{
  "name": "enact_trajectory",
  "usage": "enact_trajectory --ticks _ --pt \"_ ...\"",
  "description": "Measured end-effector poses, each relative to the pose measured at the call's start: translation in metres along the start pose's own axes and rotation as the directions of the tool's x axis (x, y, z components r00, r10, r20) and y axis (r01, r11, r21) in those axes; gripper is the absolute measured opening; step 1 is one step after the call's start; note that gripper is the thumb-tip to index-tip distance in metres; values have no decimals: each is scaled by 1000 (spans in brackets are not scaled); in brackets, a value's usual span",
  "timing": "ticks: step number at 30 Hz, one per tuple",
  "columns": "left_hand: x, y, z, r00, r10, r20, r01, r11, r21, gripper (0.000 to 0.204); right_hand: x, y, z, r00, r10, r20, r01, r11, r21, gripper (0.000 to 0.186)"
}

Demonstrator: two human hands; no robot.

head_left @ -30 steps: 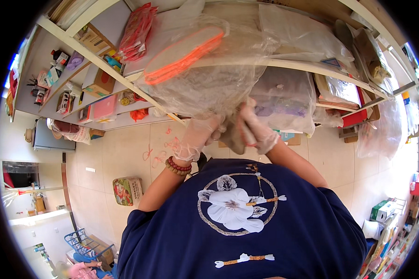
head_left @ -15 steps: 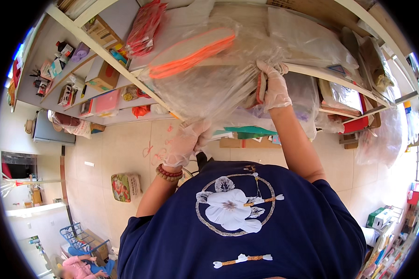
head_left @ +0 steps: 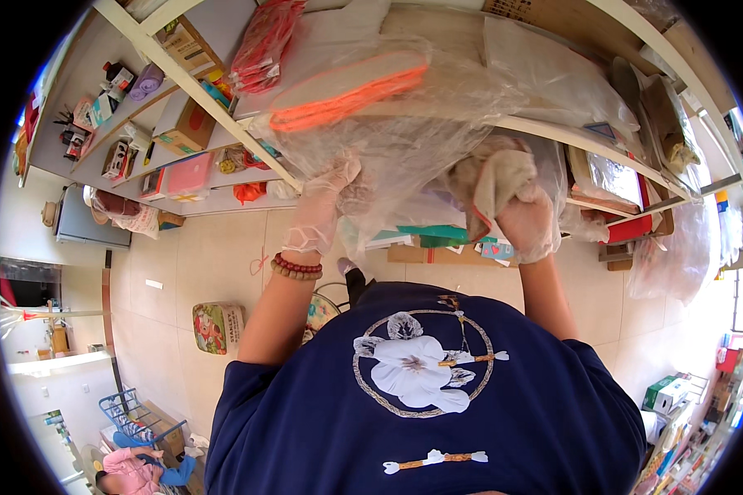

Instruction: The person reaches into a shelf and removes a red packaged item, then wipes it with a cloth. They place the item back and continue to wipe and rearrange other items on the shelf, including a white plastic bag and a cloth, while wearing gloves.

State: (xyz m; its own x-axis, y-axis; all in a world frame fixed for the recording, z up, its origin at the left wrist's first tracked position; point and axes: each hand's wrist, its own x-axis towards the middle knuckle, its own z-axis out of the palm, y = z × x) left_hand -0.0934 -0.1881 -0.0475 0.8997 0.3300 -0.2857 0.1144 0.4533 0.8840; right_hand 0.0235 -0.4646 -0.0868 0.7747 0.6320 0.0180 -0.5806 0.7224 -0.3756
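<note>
My right hand, in a clear thin glove, is closed on a grey-beige cloth with a reddish edge. The cloth hangs in folds before the shelf's front rail. My left hand, gloved too and with bead bracelets at its wrist, is closed on the lower left part of a crinkled clear plastic bag. This plastic drapes down over the shelf edge between both hands. Behind it, on the shelf, lies a stack of flat pale pieces with bright orange edges.
Clear plastic packs and a red-edged pack lie on the upper shelf. Side shelves at left hold boxes and bottles. A patterned tin stands on the floor. A person in pink sits at the lower left.
My right hand has come down and toward me, drawing the grey cloth out from the plastic. My left hand has moved up and slightly left along the plastic.
</note>
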Motion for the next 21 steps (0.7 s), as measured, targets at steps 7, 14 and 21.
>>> enact_trajectory --ticks 7,14,21 --pt "-3 -6 0 997 61 49 -64 995 72 38 -26 27 -16 985 70 157 -60 996 -72 62" --pt "-14 -11 16 992 118 35 -121 982 146 38 4 53 -7 947 159 280 147 561 -814 54" --pt "-11 -22 20 990 123 70 -128 990 66 37 62 123 24 953 12 -304 -129 920 -369 27"
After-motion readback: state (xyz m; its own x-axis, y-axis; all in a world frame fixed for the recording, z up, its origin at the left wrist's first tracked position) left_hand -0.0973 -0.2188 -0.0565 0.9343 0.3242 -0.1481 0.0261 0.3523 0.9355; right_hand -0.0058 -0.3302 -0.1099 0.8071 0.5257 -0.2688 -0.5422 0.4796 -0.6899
